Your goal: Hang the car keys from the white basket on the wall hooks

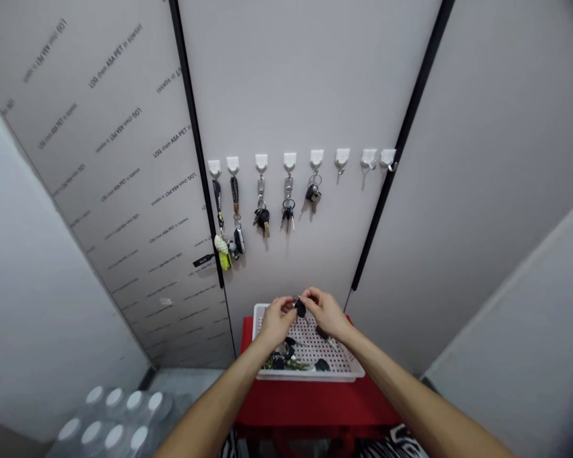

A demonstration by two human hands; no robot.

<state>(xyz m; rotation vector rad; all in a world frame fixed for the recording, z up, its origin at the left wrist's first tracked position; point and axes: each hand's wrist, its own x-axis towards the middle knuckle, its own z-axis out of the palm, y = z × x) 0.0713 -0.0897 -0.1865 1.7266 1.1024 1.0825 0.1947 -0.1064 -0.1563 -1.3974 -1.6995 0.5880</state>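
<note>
Over a white perforated tray (344, 372), my left hand (275, 320) and my right hand (323, 312) meet and pinch a small black key fob (300, 309) between their fingertips. More keys and fobs (286, 359) lie in the tray's near left part. On the wall above runs a row of white hooks (289, 159). The left five hooks carry key bunches, such as one with a yellow tag (225, 257). The right three hooks (367, 158) hang bare.
The tray rests on a small red table (315, 407) against the wall. A pack of bottles with white caps (112, 423) stands on the floor at lower left. Black vertical strips (195, 140) divide the wall panels.
</note>
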